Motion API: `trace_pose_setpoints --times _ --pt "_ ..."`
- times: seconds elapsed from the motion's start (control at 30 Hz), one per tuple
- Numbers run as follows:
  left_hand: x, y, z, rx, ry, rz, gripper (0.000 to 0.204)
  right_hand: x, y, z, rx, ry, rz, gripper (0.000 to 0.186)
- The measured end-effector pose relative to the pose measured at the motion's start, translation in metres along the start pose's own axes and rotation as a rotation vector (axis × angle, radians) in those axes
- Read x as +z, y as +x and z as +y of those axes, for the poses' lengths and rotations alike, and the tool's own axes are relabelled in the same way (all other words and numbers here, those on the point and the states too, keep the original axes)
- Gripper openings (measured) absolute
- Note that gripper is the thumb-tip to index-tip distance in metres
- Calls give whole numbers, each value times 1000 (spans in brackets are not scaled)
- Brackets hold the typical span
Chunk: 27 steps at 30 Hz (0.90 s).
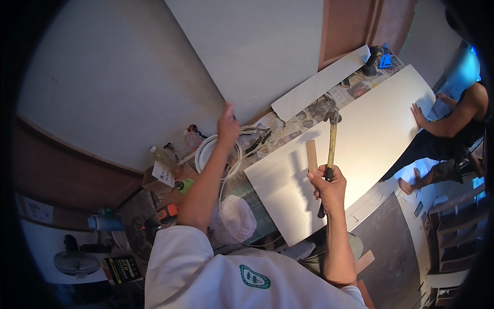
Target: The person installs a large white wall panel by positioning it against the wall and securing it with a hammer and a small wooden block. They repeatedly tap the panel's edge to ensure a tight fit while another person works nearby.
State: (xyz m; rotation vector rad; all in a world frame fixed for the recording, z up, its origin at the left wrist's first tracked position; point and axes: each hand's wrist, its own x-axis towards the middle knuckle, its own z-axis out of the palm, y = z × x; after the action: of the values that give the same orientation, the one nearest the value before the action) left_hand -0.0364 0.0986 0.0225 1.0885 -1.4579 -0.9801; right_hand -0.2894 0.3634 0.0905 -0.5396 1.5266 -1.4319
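Note:
My right hand (329,186) is closed around a hammer (332,147) with a yellow and black handle, its head pointing up. The same hand pinches a short flat wood strip (312,155) between thumb and fingers. Beneath them lies a large white board (355,139), with their shadow on it. My left hand (228,127) reaches far forward, slightly blurred, with a finger stretched out beside the lower corner of a white panel (257,56) by the wall. Whether it touches the panel I cannot tell.
A person (455,123) at the far right rests a hand on the board's end. Coiled white cable (206,154), an orange-black power drill (163,213), a cardboard box (157,177) and a whitish plastic bag (234,219) lie left. A narrow white board (324,82) rests behind. A fan (77,262) stands lower left.

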Motion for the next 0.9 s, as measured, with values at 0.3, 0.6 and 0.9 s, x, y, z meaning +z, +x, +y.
trace_pose_setpoints --times 0.3,0.6,0.9 --pt "46 -174 87 -460 -387 -839 46 29 -4 25 -72 -62 -90 35" --pt "12 -193 64 -788 -804 -689 40 59 -30 30 43 -20 -174 37" --pt "-34 -117 53 -559 -921 -183 42 68 -60 43 -18 -283 27 30"
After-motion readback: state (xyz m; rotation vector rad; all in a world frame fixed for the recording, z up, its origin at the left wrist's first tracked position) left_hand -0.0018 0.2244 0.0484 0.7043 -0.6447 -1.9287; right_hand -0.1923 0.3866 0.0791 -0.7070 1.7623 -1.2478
